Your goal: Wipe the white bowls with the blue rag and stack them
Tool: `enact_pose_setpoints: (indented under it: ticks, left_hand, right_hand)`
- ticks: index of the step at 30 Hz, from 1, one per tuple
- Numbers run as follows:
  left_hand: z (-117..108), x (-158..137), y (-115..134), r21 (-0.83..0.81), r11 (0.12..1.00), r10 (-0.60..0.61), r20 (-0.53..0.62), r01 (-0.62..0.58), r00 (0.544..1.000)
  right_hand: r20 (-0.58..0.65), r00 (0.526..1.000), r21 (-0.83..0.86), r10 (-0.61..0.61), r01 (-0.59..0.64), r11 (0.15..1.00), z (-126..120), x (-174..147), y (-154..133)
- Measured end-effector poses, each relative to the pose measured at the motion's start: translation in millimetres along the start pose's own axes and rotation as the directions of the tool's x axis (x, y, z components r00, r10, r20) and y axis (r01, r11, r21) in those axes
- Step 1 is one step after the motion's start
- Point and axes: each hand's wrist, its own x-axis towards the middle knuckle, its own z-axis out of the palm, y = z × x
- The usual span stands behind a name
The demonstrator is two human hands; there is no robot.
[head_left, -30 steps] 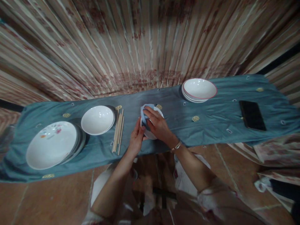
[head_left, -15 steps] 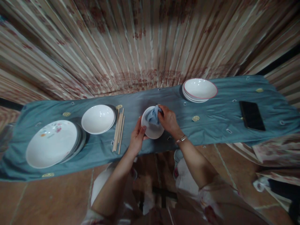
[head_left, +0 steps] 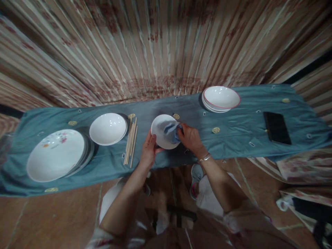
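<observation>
A small white bowl point(head_left: 159, 126) is tilted over the middle of the table, its inside facing me. My left hand point(head_left: 148, 148) grips its left rim, thumb on the edge and fingers underneath. In my right hand point(head_left: 190, 138) is a bunched blue cloth point(head_left: 171, 130), pressed against the inside of the bowl on the right. Several wooden chopsticks point(head_left: 131, 143) lie just left of my left hand. Beyond them sits a white bowl point(head_left: 108, 128), with another beneath it.
A stack of large plates with a floral top one point(head_left: 55, 155) stands at the left end. Several red-rimmed bowls point(head_left: 221, 98) are stacked at the back right. A black phone-like slab point(head_left: 277, 128) lies farther right on the blue tablecloth point(head_left: 241, 128). Curtains point(head_left: 166, 52) hang behind.
My right hand has moved the cloth down and right across the inside of the bowl. The bowl, still in my left hand, has shifted slightly and turned more face-up.
</observation>
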Motion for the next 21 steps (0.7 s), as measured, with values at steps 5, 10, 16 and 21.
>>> enact_pose_setpoints:
  ticks: [5,10,16,21]
  left_hand:
    - [1.7,0.0,1.8,-0.035,0.999,-0.016,0.020,0.017,1.000]
    - [3.4,0.8,-0.3,-0.038,0.999,0.002,0.020,-0.001,1.000]
    - [5.7,1.6,0.3,-0.042,0.999,-0.015,0.014,0.016,1.000]
    - [6.3,2.2,-1.2,-0.033,0.999,0.021,0.018,-0.021,1.000]
  right_hand:
    - [-0.005,0.997,-0.124,-0.078,0.077,0.989,-9.7,-15.7,0.6]
    - [0.100,0.988,-0.100,-0.120,0.130,0.986,-34.0,-21.4,-7.8]
    - [0.068,0.984,0.225,-0.165,0.146,0.963,-41.5,-26.0,-12.5]
    - [0.080,0.947,0.429,-0.311,0.249,0.868,-46.7,-30.1,-9.8]
